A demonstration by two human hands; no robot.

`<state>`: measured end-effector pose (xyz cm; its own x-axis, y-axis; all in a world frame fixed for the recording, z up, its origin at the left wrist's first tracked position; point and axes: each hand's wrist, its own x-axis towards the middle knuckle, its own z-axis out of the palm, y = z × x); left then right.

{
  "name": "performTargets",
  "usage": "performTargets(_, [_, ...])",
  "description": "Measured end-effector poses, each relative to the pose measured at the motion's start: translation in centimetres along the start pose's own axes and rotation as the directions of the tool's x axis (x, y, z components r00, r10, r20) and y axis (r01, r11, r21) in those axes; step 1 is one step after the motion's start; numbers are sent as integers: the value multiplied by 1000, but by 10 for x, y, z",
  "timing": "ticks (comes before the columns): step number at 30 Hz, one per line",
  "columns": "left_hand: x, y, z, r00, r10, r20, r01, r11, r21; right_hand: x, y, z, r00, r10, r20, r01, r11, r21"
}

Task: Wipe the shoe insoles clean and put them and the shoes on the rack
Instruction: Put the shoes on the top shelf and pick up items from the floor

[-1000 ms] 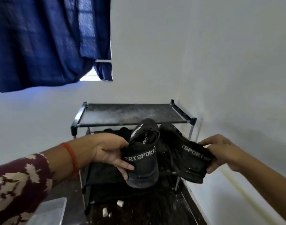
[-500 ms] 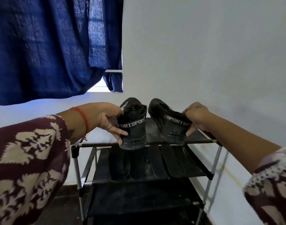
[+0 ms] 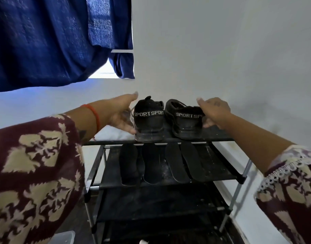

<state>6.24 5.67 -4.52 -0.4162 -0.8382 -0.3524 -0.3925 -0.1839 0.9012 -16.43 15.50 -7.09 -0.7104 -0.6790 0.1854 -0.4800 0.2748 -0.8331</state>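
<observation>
Two black shoes with "SPORT" heel bands stand side by side, heels toward me, on the top shelf of the black rack. My left hand lies against the outer side of the left shoe, thumb lifted clear and fingers spread. The back of the right shoe is under my right hand, whose fingers curl round its outer side. Several black insoles lie flat in a row on the second shelf.
A dark blue curtain hangs over a window at the upper left. The white wall runs close behind and along the right of the rack. Lower shelves are dark. A clear plastic box sits on the floor at bottom left.
Both shoes went from the air onto the top shelf and now stand upright. My left thumb has come off the left shoe. The view has moved in closer to the rack.
</observation>
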Motion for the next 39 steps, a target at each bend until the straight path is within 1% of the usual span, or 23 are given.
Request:
performTargets(2, [-8,-21,6,979,183,-90,-164,969,183,-11,11,-1,999,-13,29,10,994,111])
performTargets(3, [-11,-33,10,954,277,-118,-238,933,269,-15,18,1,998,-20,65,10,987,162])
performTargets(4, [-10,-45,15,926,358,-120,-308,900,309,-21,27,5,994,-34,103,14,982,188])
performTargets(6, [-6,-65,26,891,448,-70,-408,860,308,-33,41,15,981,-100,164,74,985,159])
performTargets(8, [8,-78,36,870,488,-66,-440,830,344,-38,47,25,974,-166,153,154,984,85])
performTargets(11, [21,-83,43,842,510,-174,-407,814,415,-36,44,30,975,-188,121,191,981,-18])
performTargets(14, [24,-83,43,831,520,-197,-410,813,414,-32,43,29,979,-177,102,184,981,-66])
performTargets(18, [24,-84,42,828,529,-185,-427,810,402,-30,48,32,978,-182,101,183,983,-6])
performTargets(21, [23,-83,45,819,537,-202,-407,792,455,-27,50,35,980,-174,95,172,985,27])
performTargets(29, [26,-82,57,811,526,-254,-349,784,513,-31,35,48,977,-197,77,202,976,-75])
performTargets(32, [28,-83,58,804,533,-262,-353,784,511,-35,33,50,980,-186,65,189,980,-58])
performTargets(37, [30,-85,57,824,520,-223,-352,780,517,-42,34,52,980,-182,79,184,983,-16])
performTargets(39, [22,-89,57,802,556,-218,-376,753,540,-50,36,53,981,-186,60,185,982,30])
